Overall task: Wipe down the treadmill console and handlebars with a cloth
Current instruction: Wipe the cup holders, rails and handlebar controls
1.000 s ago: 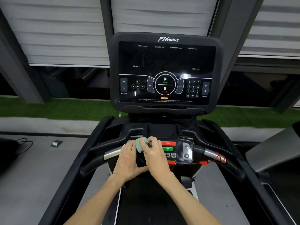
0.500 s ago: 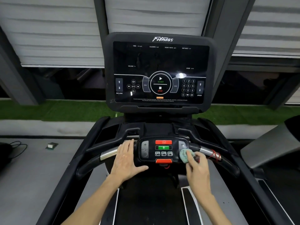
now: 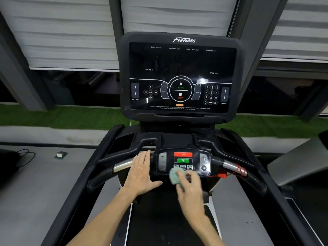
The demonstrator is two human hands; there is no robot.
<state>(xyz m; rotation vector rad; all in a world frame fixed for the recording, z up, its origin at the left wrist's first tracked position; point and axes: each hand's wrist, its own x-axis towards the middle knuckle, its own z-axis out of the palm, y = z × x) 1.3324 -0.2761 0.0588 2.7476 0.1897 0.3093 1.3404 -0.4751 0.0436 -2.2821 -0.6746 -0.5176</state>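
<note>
The black treadmill console screen [image 3: 181,75] stands upright ahead of me. Below it sits a small control panel [image 3: 183,161] with a red stop button and a green button. My right hand [image 3: 190,188] grips a balled light-green cloth [image 3: 174,176] and presses it against the panel's lower edge, blurred by motion. My left hand [image 3: 142,172] lies flat, fingers together, on the left handlebar [image 3: 122,165] right beside the panel. The right handlebar [image 3: 230,165] carries a red safety cord.
The treadmill belt [image 3: 159,219] runs below my arms between grey side rails. A small box [image 3: 60,154] and a black cable [image 3: 24,157] lie on the floor to the left. Another machine's edge [image 3: 298,162] stands at the right. Green turf lies behind.
My right hand swept the cloth from the panel's left side to its right end, then back to the lower middle. The left hand stayed on the left handlebar.
</note>
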